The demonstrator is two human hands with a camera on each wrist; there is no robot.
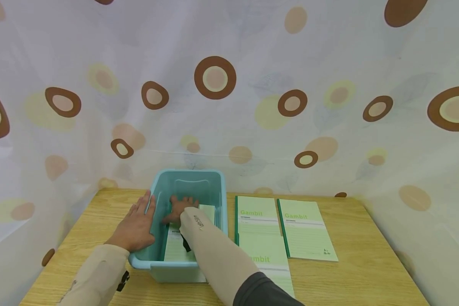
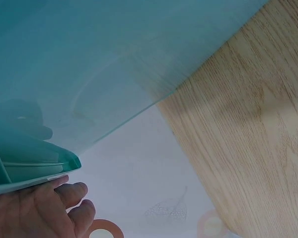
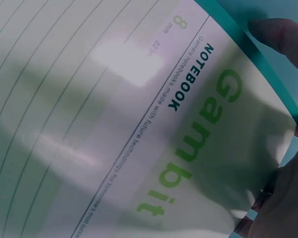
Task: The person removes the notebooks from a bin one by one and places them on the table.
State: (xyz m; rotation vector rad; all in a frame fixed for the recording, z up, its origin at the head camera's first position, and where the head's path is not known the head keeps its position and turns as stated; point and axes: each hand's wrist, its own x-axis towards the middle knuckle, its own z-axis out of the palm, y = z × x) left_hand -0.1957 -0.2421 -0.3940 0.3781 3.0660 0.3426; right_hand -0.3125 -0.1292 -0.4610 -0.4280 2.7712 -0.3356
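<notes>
A light blue plastic bin [image 1: 187,265] stands on the table, with a pale green notebook [image 1: 177,246] lying inside it. My right hand [image 1: 179,208] reaches into the bin at the notebook's top end, fingers spread. In the right wrist view, its thumb [image 3: 280,42] lies off the dark green spine strip and the other fingertips are right at the top edge of the cover, which reads "Gambit". My left hand [image 1: 135,229] rests against the bin's left rim with its fingers extended; the left wrist view shows those fingers [image 2: 72,193] along the rim's outer side.
Right of the bin, more green notebooks lie on the wooden table [image 1: 359,255]: one at the back [image 1: 256,208], one in front [image 1: 265,248] overlapping it, and one farther right [image 1: 307,233]. A patterned curtain [image 1: 252,127] hangs behind the table and along both sides.
</notes>
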